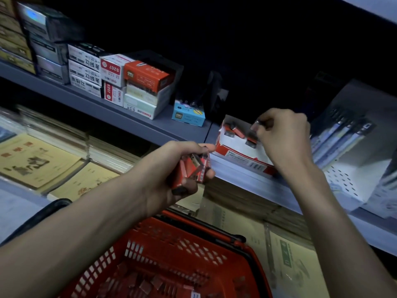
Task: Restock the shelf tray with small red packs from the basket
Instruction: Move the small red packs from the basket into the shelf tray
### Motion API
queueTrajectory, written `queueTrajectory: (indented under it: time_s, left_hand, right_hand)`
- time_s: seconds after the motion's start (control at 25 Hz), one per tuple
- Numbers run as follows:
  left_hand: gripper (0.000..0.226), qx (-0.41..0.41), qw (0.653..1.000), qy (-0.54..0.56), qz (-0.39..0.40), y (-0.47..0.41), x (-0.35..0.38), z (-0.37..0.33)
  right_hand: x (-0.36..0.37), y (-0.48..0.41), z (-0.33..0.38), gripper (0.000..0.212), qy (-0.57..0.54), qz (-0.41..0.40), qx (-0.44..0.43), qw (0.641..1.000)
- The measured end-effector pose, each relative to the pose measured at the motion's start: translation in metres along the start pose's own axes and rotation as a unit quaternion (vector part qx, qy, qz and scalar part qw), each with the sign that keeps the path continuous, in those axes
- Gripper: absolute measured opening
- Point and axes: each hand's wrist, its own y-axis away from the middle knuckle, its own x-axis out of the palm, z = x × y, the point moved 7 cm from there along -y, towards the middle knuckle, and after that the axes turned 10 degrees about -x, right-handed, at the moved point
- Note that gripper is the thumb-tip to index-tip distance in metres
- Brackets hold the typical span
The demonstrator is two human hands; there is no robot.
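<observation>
Left hand: centre of frame, gripping a bundle of small red packs, just left of the tray.
Right hand: right of centre, pinching one blurred small pack above the tray.
Red-and-white cardboard shelf tray: on the grey metal shelf, right of centre, holding a few standing red packs.
Red plastic mesh basket: bottom centre, under both hands, holding more loose red packs.
Stacked stationery boxes: upper left, on the same shelf.
</observation>
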Motion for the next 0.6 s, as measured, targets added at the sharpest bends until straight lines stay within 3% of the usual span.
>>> queueTrajectory:
  time_s: [0.2, 0.32, 0.44, 0.52, 0.6]
  left_hand:
    - [0.024, -0.013, 1.0, 0.016, 0.009, -0.002, -0.009, -0.001]
    - [0.022, -0.007, 0.999, 0.041, 0.009, -0.002, -0.012, -0.002]
    - [0.021, 0.014, 0.998, 0.061, 0.001, -0.006, -0.011, -0.002]
    - [0.026, 0.028, 0.998, 0.062, -0.002, -0.01, -0.011, 0.001]
    - [0.03, 0.029, 0.998, 0.061, -0.01, -0.01, -0.011, 0.003]
  right_hand:
    - [0.034, -0.001, 0.004, 0.015, 0.019, 0.135, -0.019, 0.99]
    - [0.009, -0.002, 0.021, 0.011, -0.105, 0.107, 0.025, 0.988]
    - [0.003, 0.016, 0.071, 0.018, -0.306, 0.218, 0.057, 0.925]
    - [0.01, 0.032, 0.095, 0.021, -0.332, 0.28, 0.06, 0.899]
    - [0.013, 0.038, 0.099, 0.021, -0.307, 0.284, 0.065, 0.906]
